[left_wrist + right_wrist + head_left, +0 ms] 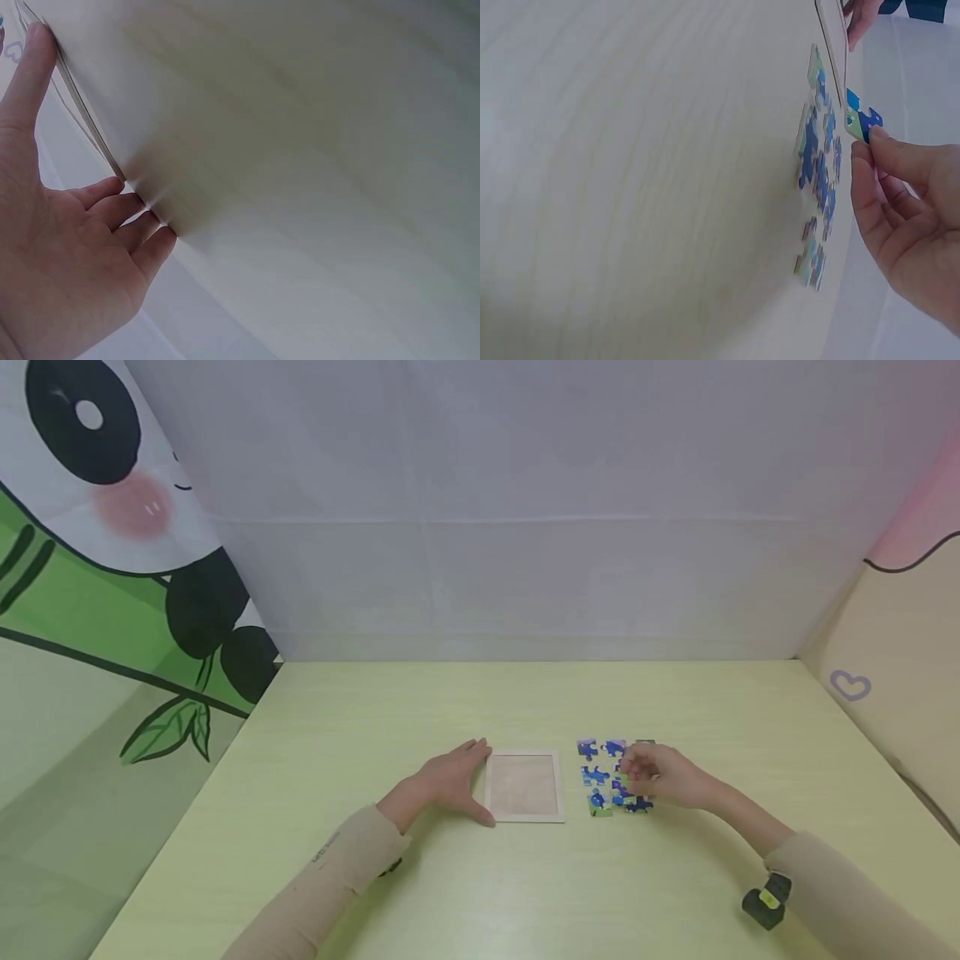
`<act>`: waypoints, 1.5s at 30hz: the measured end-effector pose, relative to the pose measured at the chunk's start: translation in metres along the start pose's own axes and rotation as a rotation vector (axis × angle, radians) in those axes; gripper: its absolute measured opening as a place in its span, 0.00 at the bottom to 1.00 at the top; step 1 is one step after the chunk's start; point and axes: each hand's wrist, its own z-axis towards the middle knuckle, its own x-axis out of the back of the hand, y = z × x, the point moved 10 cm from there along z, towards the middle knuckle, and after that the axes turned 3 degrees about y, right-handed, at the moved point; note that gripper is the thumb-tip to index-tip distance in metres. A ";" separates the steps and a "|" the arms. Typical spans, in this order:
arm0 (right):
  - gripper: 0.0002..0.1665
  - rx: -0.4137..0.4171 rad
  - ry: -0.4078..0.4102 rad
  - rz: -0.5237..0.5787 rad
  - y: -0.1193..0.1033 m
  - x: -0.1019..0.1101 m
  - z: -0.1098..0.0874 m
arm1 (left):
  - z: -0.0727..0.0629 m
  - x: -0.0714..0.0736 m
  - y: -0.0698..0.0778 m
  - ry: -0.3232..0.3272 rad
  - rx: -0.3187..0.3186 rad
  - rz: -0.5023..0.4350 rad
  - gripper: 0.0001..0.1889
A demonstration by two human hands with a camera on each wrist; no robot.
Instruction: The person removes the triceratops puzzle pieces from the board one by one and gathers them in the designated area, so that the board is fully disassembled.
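Observation:
A shallow square wooden puzzle frame (558, 785) lies flat on the table, with nothing in its recess. Spread along its left side, my left hand (450, 779) touches the edge with thumb and fingertips, the fingers fairly straight. To the right of the frame, several blue, green and purple jigsaw pieces (596, 775) are laid out in loose rows. Over them my right hand (675, 779) pinches a single puzzle piece (866, 120) between thumb and index finger, raised above the table. That piece shows blue and green with a light blue corner in the right wrist view.
The pale wood-grain table (495, 893) reaches back to a plain grey cloth wall (495, 577). Printed cloth panels stand at the left and right sides. A dark wrist device (767, 900) sits by my right cuff.

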 end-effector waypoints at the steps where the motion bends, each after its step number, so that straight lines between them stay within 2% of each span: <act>1: 0.09 -0.011 0.005 0.007 0.004 0.003 -0.004 | 0.000 0.000 -0.001 -0.003 0.004 0.006 0.58; 4: 0.08 -0.052 0.011 0.025 0.016 0.011 -0.014 | 0.000 -0.001 -0.002 -0.007 0.012 0.008 0.59; 9: 0.09 -0.111 0.032 -0.012 0.033 0.023 -0.027 | -0.001 -0.001 -0.005 -0.011 0.017 -0.001 0.59; 15: 0.09 -0.193 0.038 0.008 0.045 0.025 -0.036 | -0.002 0.000 -0.006 -0.006 0.017 -0.005 0.59; 18: 0.09 -0.200 0.039 -0.003 0.046 0.024 -0.037 | -0.002 0.000 -0.005 -0.006 0.013 -0.011 0.58; 29: 0.11 -0.202 0.110 -0.162 0.047 0.027 -0.039 | 0.000 -0.001 -0.006 0.011 0.001 -0.013 0.59; 40: 0.10 -0.185 0.134 -0.209 0.046 0.025 -0.040 | 0.000 0.000 -0.005 0.007 -0.002 -0.016 0.59; 45: 0.09 -0.181 0.137 -0.197 0.045 0.027 -0.039 | -0.001 0.001 -0.005 0.004 -0.013 0.001 0.59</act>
